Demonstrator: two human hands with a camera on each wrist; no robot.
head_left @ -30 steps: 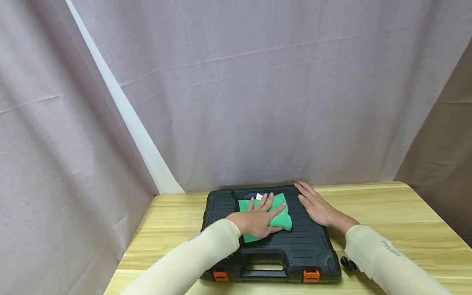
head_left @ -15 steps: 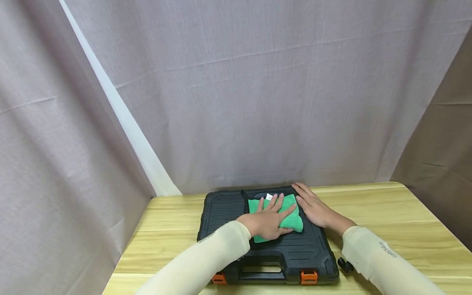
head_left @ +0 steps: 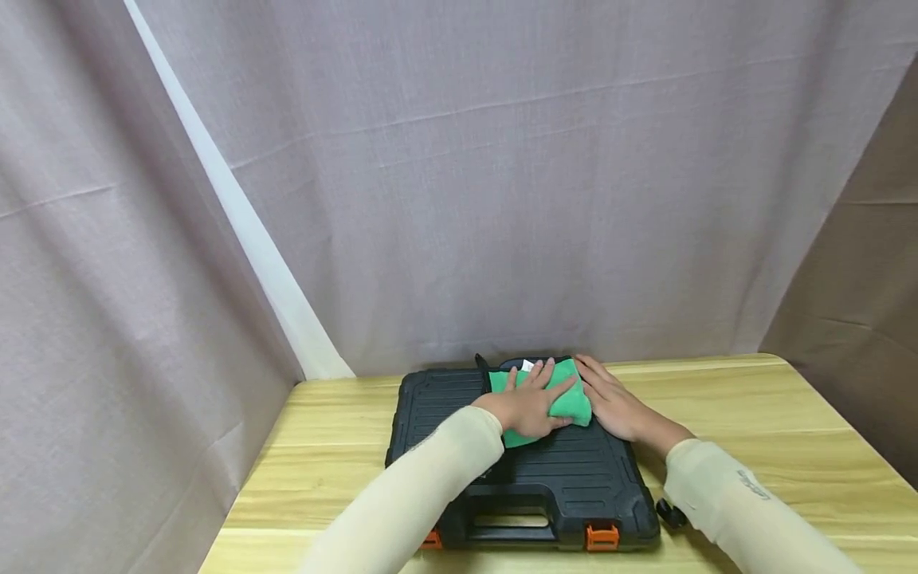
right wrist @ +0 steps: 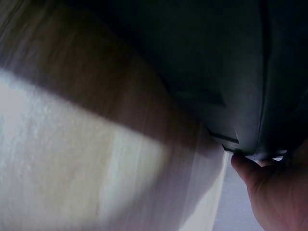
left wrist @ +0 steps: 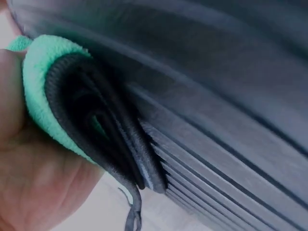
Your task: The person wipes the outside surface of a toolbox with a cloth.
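Observation:
A black plastic tool case [head_left: 559,478] with orange latches [head_left: 602,536] lies flat on the wooden table [head_left: 753,422]. A folded green cloth [head_left: 570,399] lies on its lid near the far right corner. My left hand [head_left: 532,402] presses flat on the cloth with straight fingers. My right hand [head_left: 613,402] rests flat on the lid just right of the cloth, fingers reaching the far edge. In the left wrist view the green cloth [left wrist: 36,86] sits under my palm against the ribbed lid [left wrist: 231,120]. The right wrist view shows the case's corner [right wrist: 240,96] and a fingertip [right wrist: 245,168].
Grey curtains [head_left: 502,175] hang close behind and to the left of the table. A small black object [head_left: 672,514] lies on the table beside the case's near right corner. Bare wood lies to the right and left of the case.
My left hand has slid the green cloth toward the far right corner of the lid, up against my right hand. The right hand has stayed in place.

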